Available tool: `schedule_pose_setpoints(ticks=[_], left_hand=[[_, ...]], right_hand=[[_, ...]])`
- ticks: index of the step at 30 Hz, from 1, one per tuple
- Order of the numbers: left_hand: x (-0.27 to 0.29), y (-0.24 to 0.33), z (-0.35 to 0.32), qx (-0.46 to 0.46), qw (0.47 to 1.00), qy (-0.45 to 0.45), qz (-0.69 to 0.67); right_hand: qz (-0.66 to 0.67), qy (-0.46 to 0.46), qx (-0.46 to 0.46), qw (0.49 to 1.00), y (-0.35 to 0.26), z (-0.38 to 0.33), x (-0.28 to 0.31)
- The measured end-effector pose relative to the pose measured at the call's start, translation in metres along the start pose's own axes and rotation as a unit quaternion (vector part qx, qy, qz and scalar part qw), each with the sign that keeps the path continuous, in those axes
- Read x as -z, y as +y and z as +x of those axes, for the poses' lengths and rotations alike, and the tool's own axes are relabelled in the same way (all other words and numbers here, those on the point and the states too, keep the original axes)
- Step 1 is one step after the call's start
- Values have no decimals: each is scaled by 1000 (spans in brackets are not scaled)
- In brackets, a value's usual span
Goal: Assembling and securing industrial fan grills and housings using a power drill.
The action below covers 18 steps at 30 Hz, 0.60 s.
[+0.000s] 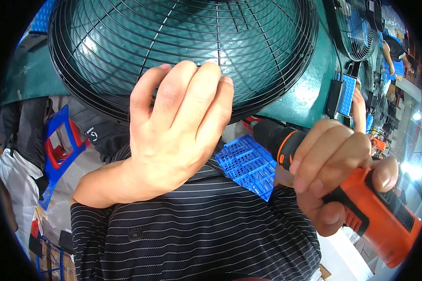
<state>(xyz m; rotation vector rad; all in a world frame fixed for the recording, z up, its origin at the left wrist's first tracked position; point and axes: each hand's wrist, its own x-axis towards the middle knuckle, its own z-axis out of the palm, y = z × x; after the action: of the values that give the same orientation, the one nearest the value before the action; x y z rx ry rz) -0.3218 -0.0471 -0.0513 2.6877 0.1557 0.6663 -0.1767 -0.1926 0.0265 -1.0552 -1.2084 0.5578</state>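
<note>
A large round black wire fan guard lies on a green tabletop in front of me. My left hand rests over its near rim, fingers curled onto the wires. In my right hand is an orange and black power screwdriver, my fingers wrapped round its body. Its black nose points left, toward the guard's near right rim. Whether the tip touches the rim, I cannot tell.
A blue perforated plastic crate sits below the table edge. More fan guards stand at the far right, near another person's arm and a blue-topped box. A blue and red plastic stool is on the left.
</note>
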Motion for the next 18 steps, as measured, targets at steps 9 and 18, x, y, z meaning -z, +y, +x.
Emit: schedule_pose_setpoints(ticks=[9, 18], left_hand=[[5, 0, 0, -6, 1000, -10, -6], [94, -104, -6, -3, 992, -112, 58]], right_hand=[[92, -203, -30, 974, 5, 20, 27], [106, 112, 75, 985, -8, -18, 42]])
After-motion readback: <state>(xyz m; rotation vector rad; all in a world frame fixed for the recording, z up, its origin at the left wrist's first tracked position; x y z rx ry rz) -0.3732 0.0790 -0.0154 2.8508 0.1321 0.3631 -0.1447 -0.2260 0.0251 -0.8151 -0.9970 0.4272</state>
